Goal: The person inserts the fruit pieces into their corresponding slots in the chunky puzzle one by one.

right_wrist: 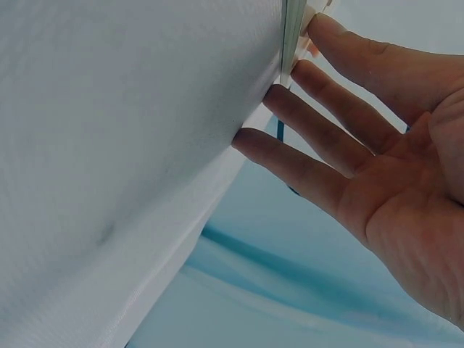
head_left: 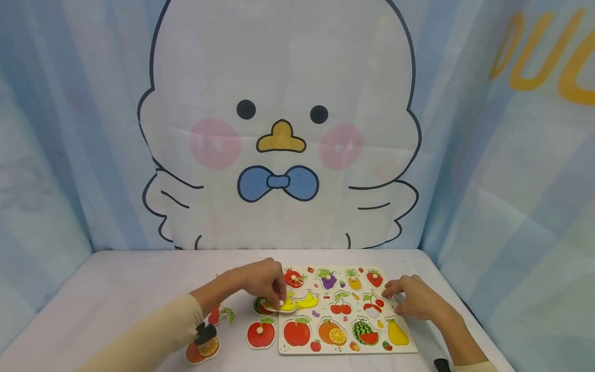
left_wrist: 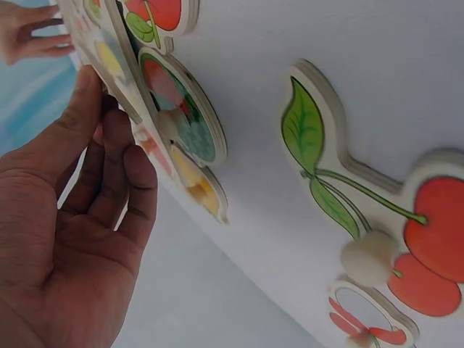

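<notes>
My left hand (head_left: 265, 280) pinches the white knob of a banana puzzle piece (head_left: 289, 307). The piece hangs over the left part of the fruit puzzle board (head_left: 346, 350), overlapping the printed bananas (head_left: 309, 300) there. In the left wrist view the thumb and fingers of the left hand (left_wrist: 80, 210) come together at the piece, seen nearly edge-on. My right hand (head_left: 416, 298) touches the board's right edge, fingers extended. The right wrist view shows the fingertips of the right hand (right_wrist: 384, 145) at the board's side and on the tablecloth.
Left of the board lie a watermelon piece (head_left: 260, 306), an apple piece (head_left: 261, 335), a cherry piece (left_wrist: 442, 225) and an orange piece (head_left: 203, 352). A white cloth covers the table (head_left: 139, 279). Behind it hangs a curtain (head_left: 279, 222) with a cartoon duck.
</notes>
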`<state>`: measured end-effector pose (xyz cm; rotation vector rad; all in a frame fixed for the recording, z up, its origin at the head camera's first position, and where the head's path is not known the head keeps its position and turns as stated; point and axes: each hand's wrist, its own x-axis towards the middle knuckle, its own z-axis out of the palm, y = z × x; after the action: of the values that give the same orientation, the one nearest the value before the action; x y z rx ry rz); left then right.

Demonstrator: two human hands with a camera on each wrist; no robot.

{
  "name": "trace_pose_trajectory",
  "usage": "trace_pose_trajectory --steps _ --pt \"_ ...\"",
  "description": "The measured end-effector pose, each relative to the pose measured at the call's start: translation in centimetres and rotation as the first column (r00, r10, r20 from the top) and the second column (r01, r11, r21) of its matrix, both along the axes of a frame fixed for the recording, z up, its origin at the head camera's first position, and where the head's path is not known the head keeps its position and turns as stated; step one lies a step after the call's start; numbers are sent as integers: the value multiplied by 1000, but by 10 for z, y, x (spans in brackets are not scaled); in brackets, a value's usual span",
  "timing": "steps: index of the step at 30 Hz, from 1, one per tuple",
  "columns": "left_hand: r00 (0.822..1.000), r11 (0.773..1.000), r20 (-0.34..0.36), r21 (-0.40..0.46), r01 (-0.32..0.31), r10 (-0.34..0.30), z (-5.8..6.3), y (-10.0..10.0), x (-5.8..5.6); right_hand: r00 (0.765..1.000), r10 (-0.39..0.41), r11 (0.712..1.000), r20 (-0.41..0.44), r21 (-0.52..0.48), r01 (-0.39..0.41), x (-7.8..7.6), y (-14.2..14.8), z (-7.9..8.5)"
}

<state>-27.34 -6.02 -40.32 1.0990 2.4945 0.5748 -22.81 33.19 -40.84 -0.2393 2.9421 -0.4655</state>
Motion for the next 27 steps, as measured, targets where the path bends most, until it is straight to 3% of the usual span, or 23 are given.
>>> trace_pose_trajectory --steps 8,20,27 --pt "999 1000 -42 -4 21 -22 -3 17 -2 1000 -7 1000 2 9 7 0 0 -1" --pt "994 1000 -105 16 6 -4 -5 37 -3 1000 -24 1000 8 11 24 -1 0 -2" --pt "996 1000 -85 5 -30 30 -7 48 -2 1000 -11 1000 6 6 11 0 0 -1"
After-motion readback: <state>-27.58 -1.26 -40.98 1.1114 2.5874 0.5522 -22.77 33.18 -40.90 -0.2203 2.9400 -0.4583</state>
